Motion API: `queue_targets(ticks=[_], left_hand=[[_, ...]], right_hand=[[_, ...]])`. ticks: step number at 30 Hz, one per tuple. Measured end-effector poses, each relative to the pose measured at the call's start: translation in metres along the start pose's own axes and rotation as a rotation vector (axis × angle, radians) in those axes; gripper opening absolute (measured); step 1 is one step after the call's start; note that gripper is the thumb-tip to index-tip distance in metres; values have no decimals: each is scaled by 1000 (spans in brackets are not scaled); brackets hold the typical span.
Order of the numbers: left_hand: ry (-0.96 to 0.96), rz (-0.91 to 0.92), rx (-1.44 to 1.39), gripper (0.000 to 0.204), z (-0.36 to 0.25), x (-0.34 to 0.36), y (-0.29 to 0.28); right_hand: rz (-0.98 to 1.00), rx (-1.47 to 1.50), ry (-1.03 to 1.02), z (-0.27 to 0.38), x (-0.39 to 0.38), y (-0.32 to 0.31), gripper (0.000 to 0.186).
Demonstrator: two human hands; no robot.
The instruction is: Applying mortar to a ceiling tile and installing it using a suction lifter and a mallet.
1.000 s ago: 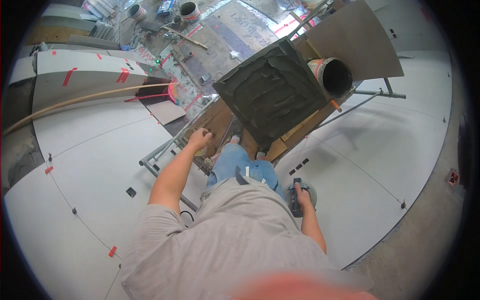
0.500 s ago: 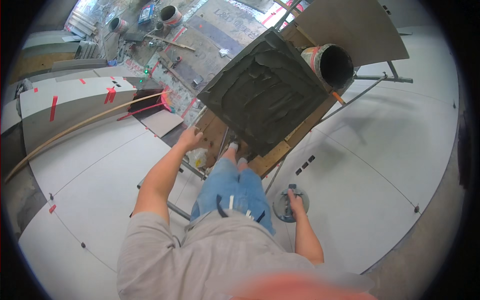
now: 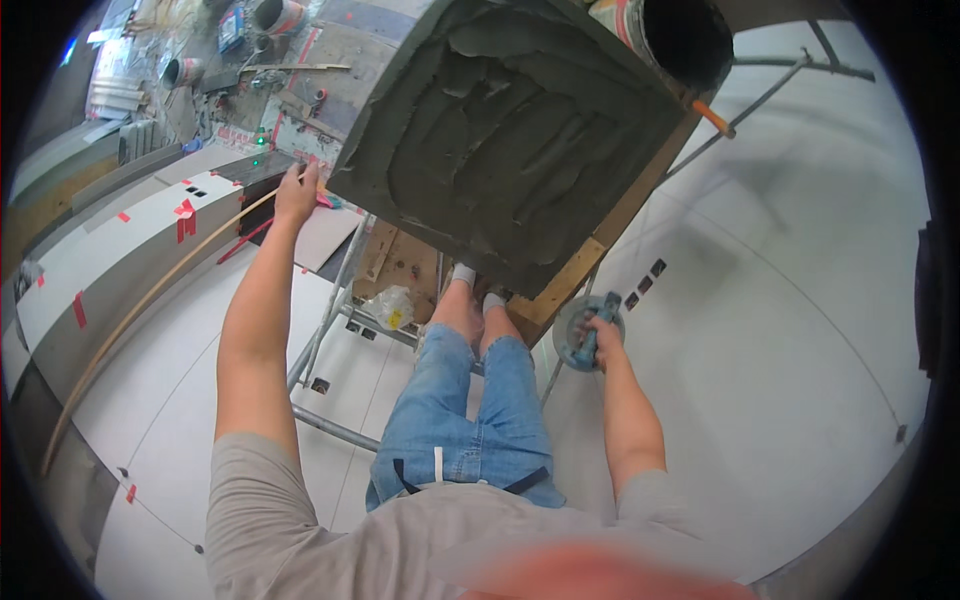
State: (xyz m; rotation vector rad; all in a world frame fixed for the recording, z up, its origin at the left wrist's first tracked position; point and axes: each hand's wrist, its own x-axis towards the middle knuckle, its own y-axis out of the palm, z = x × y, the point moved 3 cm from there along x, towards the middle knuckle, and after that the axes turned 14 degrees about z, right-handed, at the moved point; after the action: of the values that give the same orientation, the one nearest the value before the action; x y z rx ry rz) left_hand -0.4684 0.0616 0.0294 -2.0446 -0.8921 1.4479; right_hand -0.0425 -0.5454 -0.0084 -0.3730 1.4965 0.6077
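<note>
My right hand [image 3: 603, 340] is closed around the handle of a round suction-cup tool [image 3: 574, 335], a grey-green disc held low beside my right leg. My left hand [image 3: 297, 194] is raised at the left, fingers partly bent and apart, with nothing visible in it. It is nearest the left corner of a large square tile [image 3: 500, 150], whose upper face is coated with ridged dark grey mortar. A long thin wooden strip [image 3: 160, 285] passes behind that hand. Wooden planks [image 3: 565, 285] lie under the tile's near right edge.
A mortar-stained bucket [image 3: 685, 40] stands beyond the tile, with an orange handle [image 3: 714, 118] sticking out nearby. Metal scaffold tubes [image 3: 335, 428] surround my feet. A clear plastic bag [image 3: 390, 307] lies on the platform. Large white tiled surfaces [image 3: 770, 330] stretch either side; buckets and tools crowd the far left.
My left arm has stretched forward and left, beside the tile's corner. My right hand has moved up with the suction-cup tool, now tilted. The view has shifted, so the tile appears larger.
</note>
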Motion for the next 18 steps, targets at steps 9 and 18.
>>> queue_targets(ticks=[9, 18], left_hand=[[-91, 299, -347, 84, -17, 63, 40], [148, 229, -49, 82, -20, 34, 62]], right_hand=[[147, 152, -263, 27, 35, 60, 46], [175, 330, -397, 31, 44, 68, 32]])
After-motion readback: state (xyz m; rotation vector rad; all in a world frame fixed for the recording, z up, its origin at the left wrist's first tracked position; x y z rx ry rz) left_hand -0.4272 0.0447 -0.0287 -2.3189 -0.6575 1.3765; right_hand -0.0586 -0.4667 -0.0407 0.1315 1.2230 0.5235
